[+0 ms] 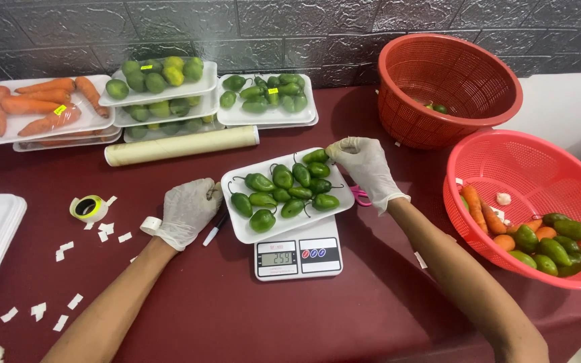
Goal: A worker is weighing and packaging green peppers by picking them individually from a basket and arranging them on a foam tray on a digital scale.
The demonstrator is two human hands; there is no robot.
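Both gloved hands reach in from the bottom of the frame: the right hand [366, 165] arches over the upper right corner of the white foam tray [247, 232], fingertips pinched together on a green pepper [315, 156] at the tray's top edge, while the left hand [187, 210] rests loosely curled, gripping nothing, against the tray's left edge. The tray sits mid-frame on a digital kitchen scale [297, 256], loaded with more green peppers. Bare maroon tabletop [237, 316] lies open below the scale; a roll of cling film [181, 145] bounds the space just above, and a red basket of peppers and carrots [539, 202] crowds the right.
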